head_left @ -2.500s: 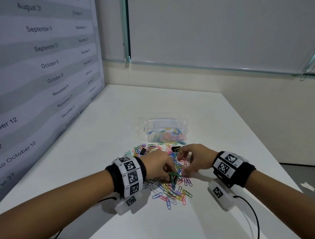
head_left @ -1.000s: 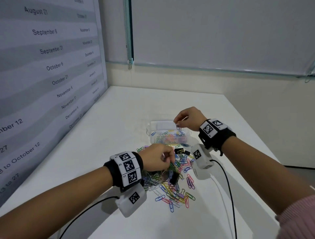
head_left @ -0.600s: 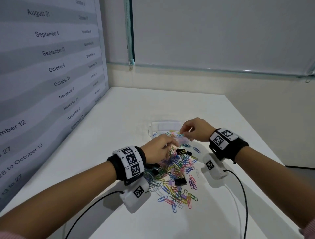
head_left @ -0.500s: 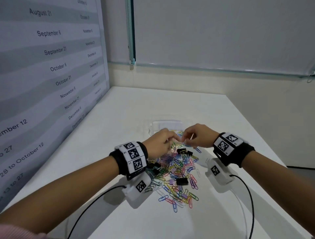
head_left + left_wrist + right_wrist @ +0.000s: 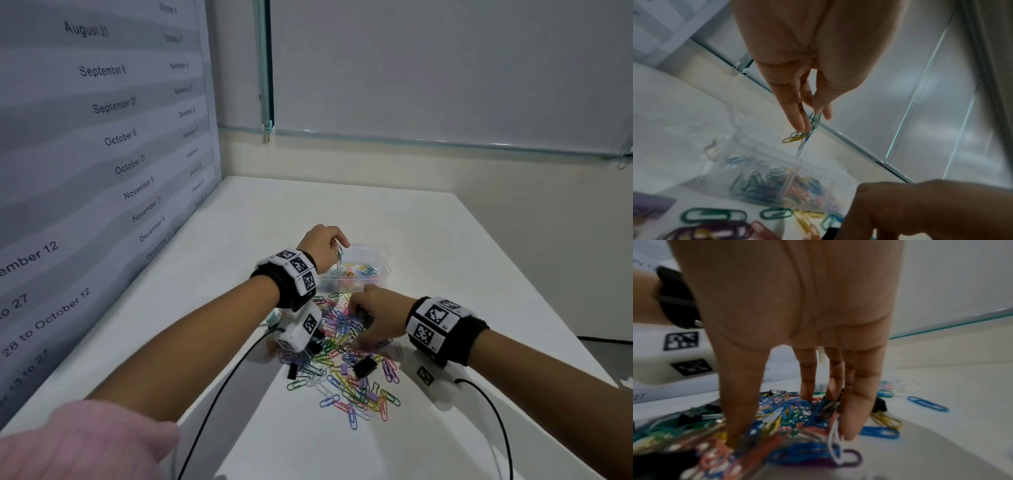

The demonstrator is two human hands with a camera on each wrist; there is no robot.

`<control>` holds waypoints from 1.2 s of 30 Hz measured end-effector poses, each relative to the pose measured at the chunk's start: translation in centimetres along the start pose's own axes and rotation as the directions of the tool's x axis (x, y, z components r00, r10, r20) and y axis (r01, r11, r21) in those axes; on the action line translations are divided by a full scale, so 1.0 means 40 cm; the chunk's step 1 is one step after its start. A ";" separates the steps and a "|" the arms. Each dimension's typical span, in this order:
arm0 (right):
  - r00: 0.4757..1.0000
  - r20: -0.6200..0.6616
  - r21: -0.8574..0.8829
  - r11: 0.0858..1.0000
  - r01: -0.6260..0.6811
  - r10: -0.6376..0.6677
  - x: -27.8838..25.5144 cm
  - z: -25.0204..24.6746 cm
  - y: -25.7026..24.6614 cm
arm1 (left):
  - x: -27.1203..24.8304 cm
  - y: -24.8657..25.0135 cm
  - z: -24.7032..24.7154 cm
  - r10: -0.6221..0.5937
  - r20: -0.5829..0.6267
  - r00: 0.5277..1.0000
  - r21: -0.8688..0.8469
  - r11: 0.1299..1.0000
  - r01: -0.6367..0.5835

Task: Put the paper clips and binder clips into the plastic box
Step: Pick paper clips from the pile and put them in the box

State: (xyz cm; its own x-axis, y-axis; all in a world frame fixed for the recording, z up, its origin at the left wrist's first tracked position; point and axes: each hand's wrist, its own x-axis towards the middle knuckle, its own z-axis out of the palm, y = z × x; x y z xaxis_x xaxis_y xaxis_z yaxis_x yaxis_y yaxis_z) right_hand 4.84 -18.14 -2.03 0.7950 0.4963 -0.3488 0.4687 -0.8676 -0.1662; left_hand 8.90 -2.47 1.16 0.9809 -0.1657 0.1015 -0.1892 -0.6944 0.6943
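Note:
A clear plastic box (image 5: 371,279) with coloured paper clips inside stands on the white table past the pile. My left hand (image 5: 337,248) hovers over the box's left end and pinches a few green and yellow paper clips (image 5: 797,135) that dangle from its fingertips (image 5: 797,120). Nearer to me lies a pile of coloured paper clips (image 5: 342,373) mixed with black binder clips (image 5: 364,366). My right hand (image 5: 359,325) reaches down into the far part of the pile. Its thumb (image 5: 740,402) and straight fingers (image 5: 856,410) are spread, tips touching the clips (image 5: 789,421).
A wall panel (image 5: 102,137) printed with dates runs along the table's left edge. The table's right edge (image 5: 534,291) lies close to my right wrist. Cables (image 5: 219,397) trail from both wrist cameras towards me. A blue clip (image 5: 928,403) lies apart from the pile.
My left hand has lifted from the pile to above the box with a few clips. My right hand has come back from the box and dropped onto the pile.

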 end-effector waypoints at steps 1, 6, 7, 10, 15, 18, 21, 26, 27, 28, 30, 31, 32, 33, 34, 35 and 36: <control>1.000 -0.007 0.011 1.000 0.013 -0.013 0.002 0.000 -0.005 | 0.004 -0.006 0.007 -0.022 0.011 1.000 0.025 0.999 0.022; 0.999 0.001 0.063 0.997 0.040 -0.040 0.001 -0.007 -0.005 | -0.008 -0.028 0.022 -0.045 0.136 0.990 0.165 0.986 0.022; 0.999 0.001 0.071 0.997 0.035 -0.035 -0.001 -0.007 -0.001 | -0.014 -0.031 0.022 -0.022 0.176 0.984 0.209 0.978 -0.016; 0.999 -0.041 0.101 0.995 0.005 -0.001 -0.010 -0.015 0.015 | -0.029 -0.036 0.020 0.033 0.279 0.960 0.343 0.930 -0.132; 0.992 -0.117 0.188 0.982 -0.027 0.050 -0.014 -0.034 0.041 | -0.024 -0.035 0.009 0.088 0.322 0.943 0.457 0.858 -0.236; 0.988 -0.133 0.295 0.955 -0.034 0.077 -0.017 -0.049 0.052 | -0.030 -0.030 0.018 0.137 0.311 0.941 0.549 0.782 -0.295; 0.977 -0.189 0.367 0.930 -0.027 0.103 -0.018 -0.076 0.063 | -0.051 -0.020 0.033 0.182 0.297 0.937 0.530 0.785 -0.321; 0.922 -0.344 0.485 0.874 0.013 0.177 0.007 -0.130 0.093 | -0.072 -0.018 0.055 0.027 0.450 0.893 0.500 0.821 -0.276; 0.902 -0.381 0.503 0.864 0.018 0.203 0.017 -0.136 0.097 | -0.073 -0.024 0.059 -0.006 0.464 0.886 0.518 0.813 -0.266; 0.880 -0.416 0.512 0.859 0.018 0.229 0.029 -0.139 0.099 | -0.075 -0.030 0.062 -0.031 0.469 0.883 0.535 0.805 -0.256; 0.837 -0.473 0.488 0.873 -0.009 0.274 0.053 -0.134 0.096 | -0.079 -0.038 0.067 -0.053 0.466 0.883 0.547 0.802 -0.241; 0.824 -0.491 0.458 0.888 -0.033 0.284 0.065 -0.128 0.094 | -0.081 -0.040 0.068 -0.052 0.463 0.885 0.541 0.807 -0.236; 0.821 -0.497 0.421 0.905 -0.055 0.281 0.074 -0.121 0.091 | -0.083 -0.039 0.068 -0.050 0.462 0.885 0.533 0.813 -0.233; 0.830 -0.491 0.379 0.923 -0.070 0.265 0.081 -0.115 0.087 | -0.085 -0.038 0.068 -0.044 0.461 0.886 0.522 0.821 -0.231; 0.844 -0.480 0.335 0.939 -0.076 0.239 0.084 -0.110 0.083 | -0.086 -0.037 0.067 -0.038 0.460 0.887 0.509 0.830 -0.229; 0.857 -0.469 0.296 0.952 -0.075 0.213 0.084 -0.107 0.079 | -0.086 -0.037 0.066 -0.034 0.459 0.888 0.493 0.841 -0.222; 0.866 -0.462 0.265 0.962 -0.070 0.190 0.082 -0.105 0.076 | -0.086 -0.036 0.065 -0.035 0.460 0.887 0.478 0.852 -0.214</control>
State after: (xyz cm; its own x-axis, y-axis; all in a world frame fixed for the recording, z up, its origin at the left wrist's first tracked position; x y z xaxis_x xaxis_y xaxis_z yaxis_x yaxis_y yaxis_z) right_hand 10.49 -19.04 0.19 0.9556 0.2796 0.0928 0.2936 -0.8774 -0.3795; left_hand 5.67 -2.72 -2.02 0.8566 -0.4446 -0.2618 -0.3923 -0.8908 0.2293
